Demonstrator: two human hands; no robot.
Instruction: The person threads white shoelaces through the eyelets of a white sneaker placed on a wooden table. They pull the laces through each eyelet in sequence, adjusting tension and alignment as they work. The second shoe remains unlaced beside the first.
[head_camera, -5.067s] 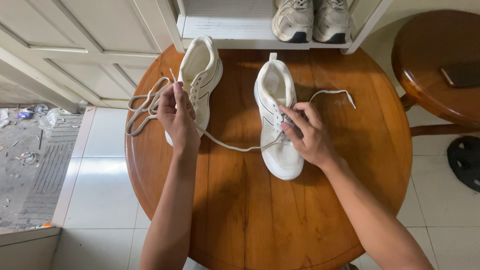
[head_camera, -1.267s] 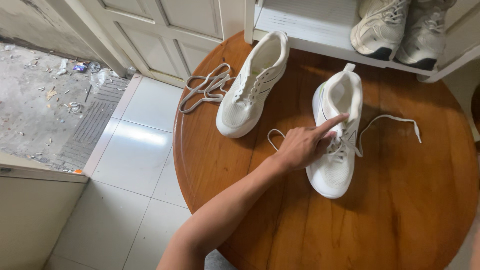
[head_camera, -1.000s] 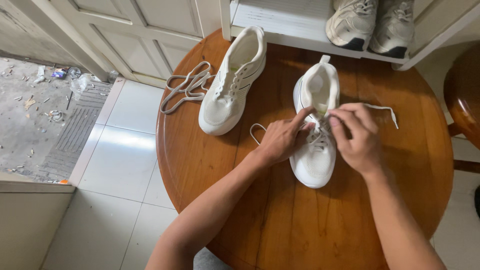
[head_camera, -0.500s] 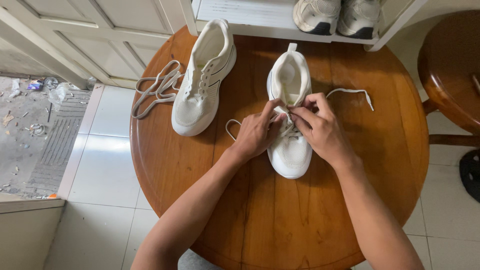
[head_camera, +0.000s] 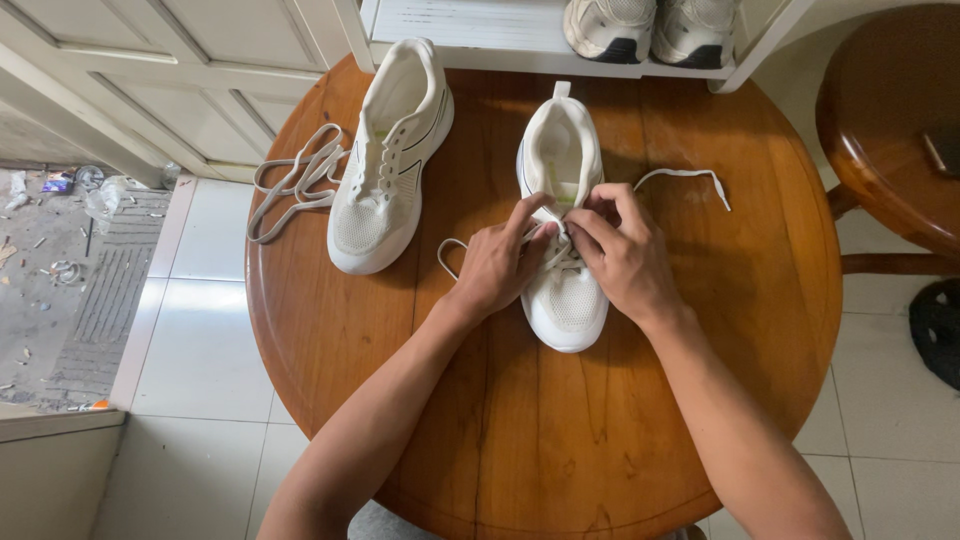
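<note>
Both hands, the left hand (head_camera: 497, 265) and right hand (head_camera: 622, 255), pinch the lace (head_camera: 680, 176) over the white sneaker (head_camera: 562, 300) on the round table (head_camera: 700, 330).

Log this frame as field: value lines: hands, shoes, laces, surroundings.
left hand: fingers pinching the lace at the tongue of the right-side shoe
right hand: fingers on the same lace, meeting the left hand
right-side shoe: white, toe toward the camera, on the round wooden table
lace: one end trails right, a loop shows left
left-side shoe: untouched
loose lace: over the table edge
shelf pair: behind the table
</note>
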